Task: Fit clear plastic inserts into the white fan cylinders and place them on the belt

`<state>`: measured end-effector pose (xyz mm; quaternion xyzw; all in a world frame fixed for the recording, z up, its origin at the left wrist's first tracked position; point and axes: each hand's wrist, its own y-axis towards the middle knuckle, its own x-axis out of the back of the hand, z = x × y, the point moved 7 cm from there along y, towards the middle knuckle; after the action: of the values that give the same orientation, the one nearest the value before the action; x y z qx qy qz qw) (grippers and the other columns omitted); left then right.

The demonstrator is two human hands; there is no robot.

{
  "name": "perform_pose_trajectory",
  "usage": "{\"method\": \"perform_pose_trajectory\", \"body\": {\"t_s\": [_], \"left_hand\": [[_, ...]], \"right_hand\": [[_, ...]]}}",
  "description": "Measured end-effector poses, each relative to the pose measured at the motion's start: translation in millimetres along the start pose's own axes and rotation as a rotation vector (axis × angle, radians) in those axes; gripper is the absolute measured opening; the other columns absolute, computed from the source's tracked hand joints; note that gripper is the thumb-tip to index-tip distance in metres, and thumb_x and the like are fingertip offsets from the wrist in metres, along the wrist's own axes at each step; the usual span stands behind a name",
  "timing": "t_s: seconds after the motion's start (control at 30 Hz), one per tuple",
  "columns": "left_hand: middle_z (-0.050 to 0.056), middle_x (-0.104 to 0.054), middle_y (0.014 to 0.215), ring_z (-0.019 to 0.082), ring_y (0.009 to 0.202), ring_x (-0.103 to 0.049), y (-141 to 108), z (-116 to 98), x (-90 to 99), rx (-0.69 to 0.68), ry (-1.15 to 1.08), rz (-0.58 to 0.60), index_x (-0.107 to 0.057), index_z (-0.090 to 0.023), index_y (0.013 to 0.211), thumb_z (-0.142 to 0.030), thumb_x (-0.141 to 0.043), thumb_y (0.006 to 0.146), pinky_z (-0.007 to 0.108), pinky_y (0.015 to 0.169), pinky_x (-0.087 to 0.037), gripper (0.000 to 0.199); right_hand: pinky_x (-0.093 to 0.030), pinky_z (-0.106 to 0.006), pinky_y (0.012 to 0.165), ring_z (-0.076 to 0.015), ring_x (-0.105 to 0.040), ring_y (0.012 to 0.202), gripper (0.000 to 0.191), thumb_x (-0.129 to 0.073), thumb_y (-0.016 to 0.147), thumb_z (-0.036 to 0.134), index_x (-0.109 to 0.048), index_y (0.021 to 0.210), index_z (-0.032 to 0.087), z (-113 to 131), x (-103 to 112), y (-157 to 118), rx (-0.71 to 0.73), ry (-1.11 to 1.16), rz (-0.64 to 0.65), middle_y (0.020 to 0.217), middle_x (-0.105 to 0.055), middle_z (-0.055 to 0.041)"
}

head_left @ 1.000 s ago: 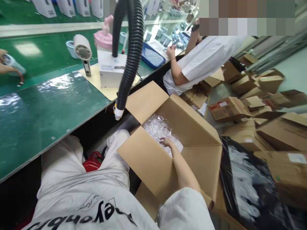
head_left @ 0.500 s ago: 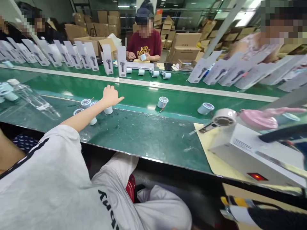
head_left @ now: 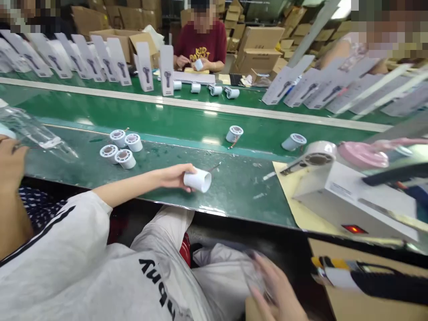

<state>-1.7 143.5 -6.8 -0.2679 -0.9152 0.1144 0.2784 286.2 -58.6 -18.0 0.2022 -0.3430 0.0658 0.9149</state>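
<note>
left hand (head_left: 180, 177) curled round white cylinder (head_left: 198, 180), blurred right hand (head_left: 277, 290) cut off, grip on clear piece (head_left: 250, 274) uncertain

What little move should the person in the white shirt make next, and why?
Probably raise the right hand toward the white, hollow cylinder. The left hand grips that cylinder sideways over the glossy dark-green tabletop, its open end facing right, while the right hand is apart and lower, blurred, seemingly with something clear at its fingers.
</note>
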Motion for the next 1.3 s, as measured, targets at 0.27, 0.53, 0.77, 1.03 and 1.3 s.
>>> {"method": "perform_pose_trajectory", "body": {"t_s": [0.27, 0.53, 0.77, 1.03, 1.3], "left_hand": [[0.003, -0.065, 0.076, 0.017, 0.062, -0.057, -18, -22, -149.6, -0.070, -0.264, 0.668, -0.067, -0.017, 0.092, -0.060, -0.062, 0.082, 0.029, 0.057, -0.048, 0.043], [0.008, -0.071, 0.109, 0.024, 0.102, -0.064, -22, -51, -139.3, -0.558, 0.054, 0.323, -0.074, -0.020, 0.113, -0.044, -0.081, 0.082, 0.038, 0.100, -0.049, 0.040], [0.013, -0.066, 0.132, 0.032, 0.124, -0.062, -12, -31, -152.5, -0.632, -0.068, 0.387, -0.080, -0.025, 0.117, -0.049, -0.099, 0.058, 0.047, 0.111, -0.047, 0.066], [0.014, -0.069, 0.134, 0.023, 0.110, -0.071, -21, -17, -167.1, -0.293, -0.459, 0.559, -0.067, -0.020, 0.135, -0.028, -0.091, 0.070, 0.038, 0.094, -0.057, 0.070], [0.012, -0.070, 0.130, 0.019, 0.094, -0.070, -30, -20, -164.4, -0.201, -0.538, 0.648, -0.063, -0.025, 0.143, -0.039, -0.093, 0.072, 0.032, 0.080, -0.058, 0.078]], "right_hand": [[-0.060, -0.057, 0.089, -0.0387, -0.060, 0.116, 0.039, -0.058, 0.094, 0.014, -0.073, 0.127, 0.027, 23, -45, 35, -0.085, -0.560, -0.132, 0.141, -0.057, -0.0189], [-0.062, -0.041, 0.089, -0.0287, -0.070, 0.111, 0.019, -0.062, 0.100, 0.035, -0.071, 0.087, 0.023, 8, -35, 14, -0.312, -0.002, -0.066, 0.127, -0.065, -0.0128], [-0.061, -0.035, 0.079, -0.0233, -0.074, 0.091, 0.031, -0.073, 0.091, 0.038, -0.068, 0.065, 0.022, -4, -23, 11, -0.484, 0.358, -0.241, 0.102, -0.073, -0.0083], [-0.062, -0.049, 0.100, -0.0336, -0.073, 0.121, 0.023, -0.086, 0.082, 0.049, -0.082, 0.086, 0.026, -10, -23, 2, -0.439, 0.566, -0.252, 0.128, -0.077, -0.0103], [-0.059, -0.047, 0.109, -0.0310, -0.071, 0.127, 0.036, -0.082, 0.091, 0.030, -0.073, 0.126, 0.029, 19, -16, -8, -0.161, 0.174, -0.194, 0.136, -0.074, -0.0089]]}}
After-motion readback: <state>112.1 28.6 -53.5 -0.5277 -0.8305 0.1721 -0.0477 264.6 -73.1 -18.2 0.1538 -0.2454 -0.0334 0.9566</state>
